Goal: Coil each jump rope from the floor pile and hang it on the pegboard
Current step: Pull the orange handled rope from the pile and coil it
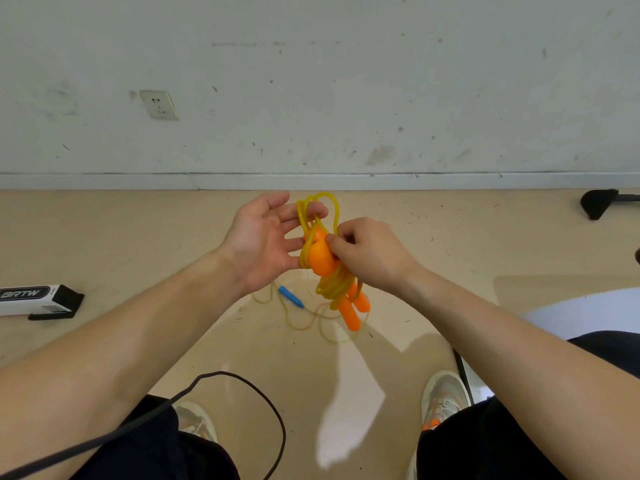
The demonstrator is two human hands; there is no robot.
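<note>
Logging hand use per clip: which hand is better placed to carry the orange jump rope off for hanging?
Probably the right hand: it pinches the orange jump rope at its wrapped middle, so it controls the bundle. The left hand is open, with only its fingers at the top loops.

One wide-angle view is taken from head height, pitched forward and down. The left hand (pixel 263 237) and right hand (pixel 367 254) are framed close, mid-picture; floor (pixel 138 237) and wall (pixel 346 81) are covered beyond.
</note>
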